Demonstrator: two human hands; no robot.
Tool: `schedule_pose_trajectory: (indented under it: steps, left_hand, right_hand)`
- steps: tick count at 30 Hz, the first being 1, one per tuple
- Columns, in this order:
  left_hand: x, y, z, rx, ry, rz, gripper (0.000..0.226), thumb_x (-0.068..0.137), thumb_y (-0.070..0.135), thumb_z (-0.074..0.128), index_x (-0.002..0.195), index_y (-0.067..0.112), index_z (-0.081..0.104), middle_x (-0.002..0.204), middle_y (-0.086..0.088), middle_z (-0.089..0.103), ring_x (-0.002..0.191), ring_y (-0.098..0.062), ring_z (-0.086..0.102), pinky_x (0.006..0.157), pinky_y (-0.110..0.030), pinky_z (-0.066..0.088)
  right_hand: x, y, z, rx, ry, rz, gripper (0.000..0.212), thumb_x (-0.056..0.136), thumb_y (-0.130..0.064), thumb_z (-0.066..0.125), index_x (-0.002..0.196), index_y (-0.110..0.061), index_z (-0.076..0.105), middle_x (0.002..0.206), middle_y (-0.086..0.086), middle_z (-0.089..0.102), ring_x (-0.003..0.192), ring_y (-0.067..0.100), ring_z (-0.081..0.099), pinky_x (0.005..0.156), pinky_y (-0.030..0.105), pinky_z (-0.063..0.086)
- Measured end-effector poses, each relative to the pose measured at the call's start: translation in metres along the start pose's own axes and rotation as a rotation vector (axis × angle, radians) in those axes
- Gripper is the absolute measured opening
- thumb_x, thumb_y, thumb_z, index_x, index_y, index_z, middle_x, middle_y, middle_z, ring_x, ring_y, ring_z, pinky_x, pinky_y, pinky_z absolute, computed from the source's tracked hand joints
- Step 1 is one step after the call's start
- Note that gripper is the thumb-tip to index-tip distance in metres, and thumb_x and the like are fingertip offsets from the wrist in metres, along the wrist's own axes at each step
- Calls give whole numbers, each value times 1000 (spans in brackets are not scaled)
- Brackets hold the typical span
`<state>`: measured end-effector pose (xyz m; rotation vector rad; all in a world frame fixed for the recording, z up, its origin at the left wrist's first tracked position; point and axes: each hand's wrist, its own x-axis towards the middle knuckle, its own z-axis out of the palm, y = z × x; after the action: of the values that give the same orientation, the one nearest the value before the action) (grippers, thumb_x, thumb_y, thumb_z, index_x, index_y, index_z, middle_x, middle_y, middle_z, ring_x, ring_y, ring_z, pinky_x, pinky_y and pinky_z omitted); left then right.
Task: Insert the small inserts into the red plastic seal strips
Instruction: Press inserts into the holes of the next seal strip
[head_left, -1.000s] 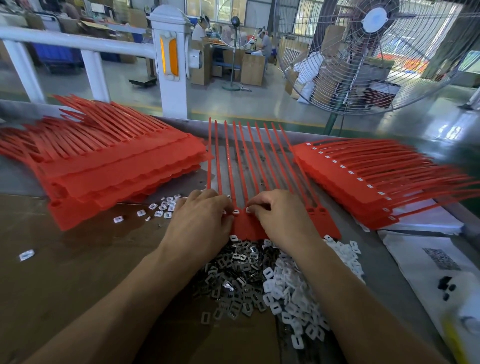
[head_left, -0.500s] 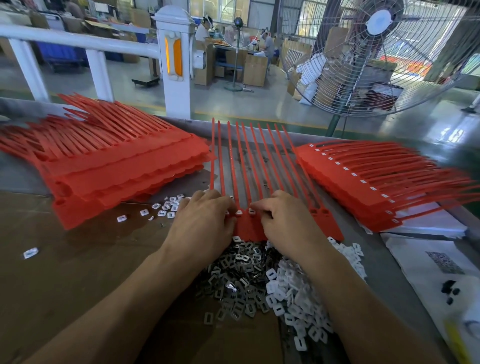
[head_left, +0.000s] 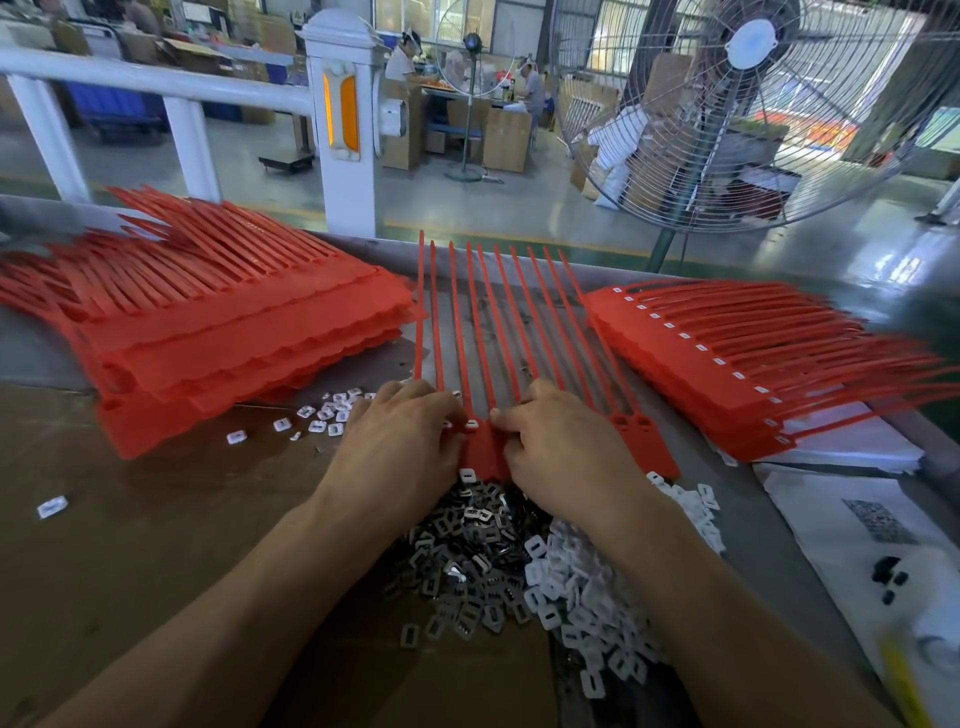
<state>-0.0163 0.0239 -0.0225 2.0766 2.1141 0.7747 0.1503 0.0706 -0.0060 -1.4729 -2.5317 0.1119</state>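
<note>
**Insert seating at the head row, mid-desk**

Found at the middle of the desk (head_left: 156, 545): one comb of red seal strips (head_left: 519, 332), tails fanned toward the far edge, joined heads toward the near edge. Left hand (head_left: 400, 447) and right hand (head_left: 566, 447) both laid over the head row, fingers curled down onto it, right forefinger and thumb drawn narrow as if pinching something small; exact contents of either hand hidden, so cannot tell. One white insert (head_left: 471, 425) seen seated in a head between the two hands.

Heaped just short of the hands toward the near edge: dark metal inserts (head_left: 467, 551) and, to their right, white plastic inserts (head_left: 582, 587). Scattered white pieces (head_left: 332, 415) left of the left hand. Stacked at the left edge: unfilled combs (head_left: 218, 343). Stacked at the right edge: finished combs (head_left: 701, 364) with white inserts showing in their heads.

Judged on handling: strips light, thin and whippy along the tails, stiffer at the joined head bar, so best steadied by pressing on the heads rather than the tails. Inserts tiny, light, probably slick, easily flicked away; best taken edgewise by fingertip pinch and pushed square into the pocket
</note>
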Motion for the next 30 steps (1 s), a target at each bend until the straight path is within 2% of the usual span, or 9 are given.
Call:
schedule_pose_trajectory:
  steps: [5,10,15,21,26,30]
  left_hand:
    - [2,-2,-1,-35,-4,-6,25,98,23,54,115,34,69,120,11,62,118,-18,50,104,-43,38]
    - [2,-4,-2,-60,-5,-1,30,98,15,53,113,34,70,117,11,63,114,-19,50,102,-44,40]
    - [3,-3,-4,-75,-7,2,29,97,14,54,112,32,72,116,7,65,113,-22,51,100,-42,42]
    - [3,-4,-4,-77,-4,5,29,95,17,54,112,31,72,116,7,64,114,-21,52,100,-44,42]
    - [3,-4,-3,-79,2,8,27,95,18,55,112,30,72,116,7,64,113,-21,52,100,-45,42]
    - [3,-3,-3,-75,-2,14,26,96,20,56,112,30,72,115,6,64,113,-22,52,101,-45,42]
  right_hand:
    - [-6,9,-1,198,43,5,32,106,-26,50,129,-31,71,111,-5,57,102,14,61,90,34,53]
    - [-14,12,-6,341,89,-20,24,103,-25,60,121,-27,76,108,-10,63,98,7,63,91,34,55]
    - [-19,0,-8,377,-6,-164,14,96,-29,72,107,-32,79,96,-14,63,90,4,62,86,37,54]
    - [-19,-6,-2,317,-61,-204,15,94,-33,73,108,-38,76,100,-12,60,93,6,59,88,37,52]
    - [-18,-7,0,297,-45,-222,15,97,-31,67,107,-37,76,100,-11,62,92,8,60,85,35,52]
    - [-19,-5,-2,386,57,-166,11,98,-28,67,98,-30,78,88,-13,67,80,4,62,75,29,53]
